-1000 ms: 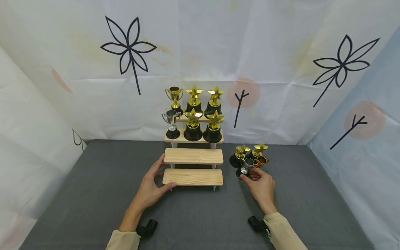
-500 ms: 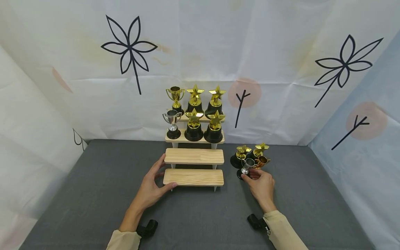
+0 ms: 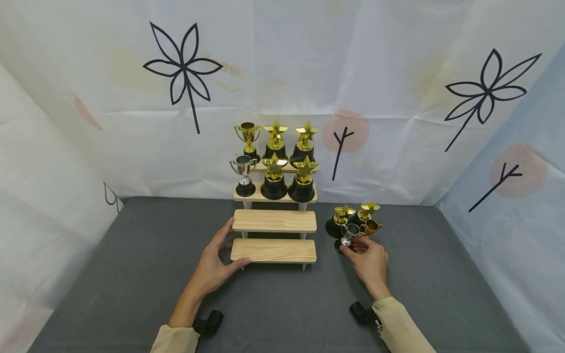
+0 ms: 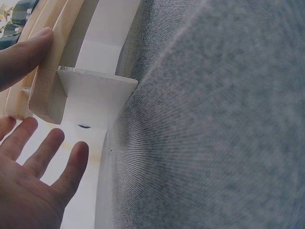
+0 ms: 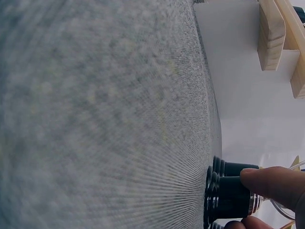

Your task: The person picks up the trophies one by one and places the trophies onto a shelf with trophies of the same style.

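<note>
A stepped wooden display stand (image 3: 273,250) stands mid-table. My left hand (image 3: 211,268) lies against its left side, the thumb touching the lowest step and the index finger by the step above. In the left wrist view the other fingers (image 4: 74,164) are spread and fairly straight. To the right of the stand, my right hand (image 3: 370,261) pinches a small silver trophy cup (image 3: 350,231) by its black base (image 5: 231,198), which stands on the cloth in the right wrist view. Close behind it are a bronze trophy cup (image 3: 371,227) and two gold star trophies (image 3: 340,220).
The two upper steps hold a gold trophy cup (image 3: 248,135), a silver trophy cup (image 3: 243,169) and several gold star trophies (image 3: 274,175). Grey cloth (image 3: 282,309) covers the table. A patterned white sheet (image 3: 397,162) hangs behind it.
Almost nothing differs: the scene has shifted very slightly in the head view. Both hands keep their places, the right one on the silver trophy cup throughout.
</note>
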Demonstrator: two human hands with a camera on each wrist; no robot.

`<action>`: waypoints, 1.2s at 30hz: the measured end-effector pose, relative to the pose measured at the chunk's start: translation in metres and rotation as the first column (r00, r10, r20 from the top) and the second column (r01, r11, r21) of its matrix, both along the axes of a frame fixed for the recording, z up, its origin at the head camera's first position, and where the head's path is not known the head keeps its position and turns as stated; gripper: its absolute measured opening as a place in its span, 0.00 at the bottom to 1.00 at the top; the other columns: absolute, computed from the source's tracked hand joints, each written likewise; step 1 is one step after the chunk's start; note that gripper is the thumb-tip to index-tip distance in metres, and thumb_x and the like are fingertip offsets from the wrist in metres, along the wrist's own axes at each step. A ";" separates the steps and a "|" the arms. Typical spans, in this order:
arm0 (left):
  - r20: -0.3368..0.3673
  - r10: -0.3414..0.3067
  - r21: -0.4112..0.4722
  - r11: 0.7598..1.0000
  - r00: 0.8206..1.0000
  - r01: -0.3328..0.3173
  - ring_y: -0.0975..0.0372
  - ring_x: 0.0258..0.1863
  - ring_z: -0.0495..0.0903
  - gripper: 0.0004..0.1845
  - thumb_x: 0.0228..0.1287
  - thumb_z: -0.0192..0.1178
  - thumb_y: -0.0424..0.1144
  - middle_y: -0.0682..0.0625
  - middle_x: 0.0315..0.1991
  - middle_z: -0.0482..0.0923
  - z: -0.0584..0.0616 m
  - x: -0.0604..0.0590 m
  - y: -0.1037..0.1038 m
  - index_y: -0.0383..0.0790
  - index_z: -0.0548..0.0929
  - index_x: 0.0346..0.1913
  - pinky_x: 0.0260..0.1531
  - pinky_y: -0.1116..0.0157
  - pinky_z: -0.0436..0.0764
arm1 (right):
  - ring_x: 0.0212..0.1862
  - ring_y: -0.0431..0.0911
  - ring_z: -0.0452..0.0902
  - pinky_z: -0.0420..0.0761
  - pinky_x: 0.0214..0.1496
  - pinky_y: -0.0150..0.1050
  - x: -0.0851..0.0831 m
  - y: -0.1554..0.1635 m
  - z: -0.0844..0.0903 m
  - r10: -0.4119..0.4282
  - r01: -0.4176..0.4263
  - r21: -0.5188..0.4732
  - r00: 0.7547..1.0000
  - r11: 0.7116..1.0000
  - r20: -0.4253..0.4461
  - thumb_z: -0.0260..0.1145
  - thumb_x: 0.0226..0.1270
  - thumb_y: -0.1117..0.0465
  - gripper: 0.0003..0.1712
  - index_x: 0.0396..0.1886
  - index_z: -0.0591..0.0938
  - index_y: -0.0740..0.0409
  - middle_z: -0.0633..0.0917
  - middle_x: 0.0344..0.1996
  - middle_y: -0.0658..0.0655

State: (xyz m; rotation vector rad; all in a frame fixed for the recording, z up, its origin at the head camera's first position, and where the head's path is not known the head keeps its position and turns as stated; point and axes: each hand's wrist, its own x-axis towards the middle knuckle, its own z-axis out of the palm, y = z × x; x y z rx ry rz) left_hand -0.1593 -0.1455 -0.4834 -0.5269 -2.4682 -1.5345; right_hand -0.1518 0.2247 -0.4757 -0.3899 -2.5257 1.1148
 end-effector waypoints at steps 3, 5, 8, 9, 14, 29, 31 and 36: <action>0.003 -0.003 0.002 1.000 1.000 0.002 0.44 0.70 0.66 0.58 0.51 0.81 0.37 0.40 0.72 0.65 0.000 0.001 0.001 0.44 0.54 0.82 0.60 0.39 0.75 | 0.39 0.59 0.86 0.84 0.44 0.56 -0.001 0.000 -0.001 0.008 -0.008 0.007 1.000 1.000 0.009 0.81 0.55 0.60 0.21 0.44 0.88 0.70 0.89 0.36 0.67; 0.003 -0.004 0.004 1.000 1.000 0.004 0.44 0.70 0.66 0.59 0.51 0.81 0.37 0.40 0.72 0.65 0.000 0.001 0.001 0.45 0.54 0.82 0.60 0.39 0.75 | 0.39 0.59 0.86 0.84 0.44 0.56 -0.001 0.001 -0.001 0.014 -0.014 0.011 1.000 1.000 0.015 0.80 0.55 0.60 0.21 0.45 0.88 0.70 0.89 0.36 0.67; -0.009 -0.006 0.010 1.000 1.000 0.006 0.44 0.69 0.66 0.58 0.51 0.81 0.36 0.39 0.72 0.65 0.000 0.001 0.002 0.44 0.55 0.81 0.59 0.39 0.75 | 0.39 0.59 0.86 0.84 0.44 0.56 -0.001 0.001 -0.002 0.015 -0.015 0.013 1.000 1.000 0.020 0.80 0.55 0.60 0.22 0.45 0.88 0.70 0.88 0.36 0.67; -0.012 -0.006 0.012 1.000 1.000 0.006 0.44 0.69 0.67 0.58 0.51 0.81 0.36 0.39 0.72 0.65 0.000 0.001 0.002 0.44 0.55 0.81 0.59 0.39 0.75 | 0.39 0.59 0.86 0.84 0.44 0.56 -0.001 0.001 -0.002 0.016 -0.017 0.015 1.000 1.000 0.021 0.80 0.55 0.61 0.21 0.45 0.88 0.70 0.88 0.36 0.67; -0.004 -0.008 0.021 1.000 1.000 0.008 0.44 0.70 0.66 0.57 0.51 0.81 0.37 0.40 0.72 0.65 0.000 0.001 0.002 0.42 0.56 0.81 0.59 0.38 0.75 | 0.39 0.59 0.86 0.84 0.44 0.56 0.001 0.002 0.000 0.025 -0.026 0.026 1.000 0.999 0.015 0.81 0.55 0.61 0.19 0.43 0.88 0.69 0.88 0.35 0.67; 0.018 -0.007 0.034 0.999 1.000 0.007 0.43 0.70 0.65 0.58 0.50 0.81 0.37 0.40 0.72 0.65 0.003 0.000 0.001 0.44 0.56 0.81 0.62 0.38 0.73 | 0.39 0.54 0.86 0.86 0.43 0.50 0.024 0.000 0.041 0.130 -0.127 0.030 0.986 0.991 -0.102 0.83 0.52 0.64 0.17 0.42 0.89 0.64 0.89 0.36 0.60; 0.021 -0.006 0.031 1.000 1.000 0.005 0.43 0.70 0.65 0.58 0.50 0.81 0.37 0.40 0.72 0.65 0.003 0.000 0.001 0.45 0.56 0.81 0.62 0.38 0.73 | 0.39 0.53 0.85 0.85 0.43 0.50 0.026 -0.002 0.050 0.151 -0.148 0.040 0.983 0.988 -0.108 0.83 0.52 0.63 0.17 0.41 0.89 0.62 0.89 0.35 0.58; 0.026 -0.003 0.025 1.000 1.000 0.002 0.44 0.70 0.65 0.58 0.51 0.81 0.38 0.41 0.73 0.65 0.005 0.001 0.000 0.45 0.56 0.81 0.62 0.39 0.73 | 0.39 0.52 0.85 0.84 0.43 0.50 0.030 -0.018 0.070 0.222 -0.218 0.047 0.967 0.975 -0.125 0.83 0.51 0.61 0.15 0.39 0.90 0.59 0.89 0.35 0.55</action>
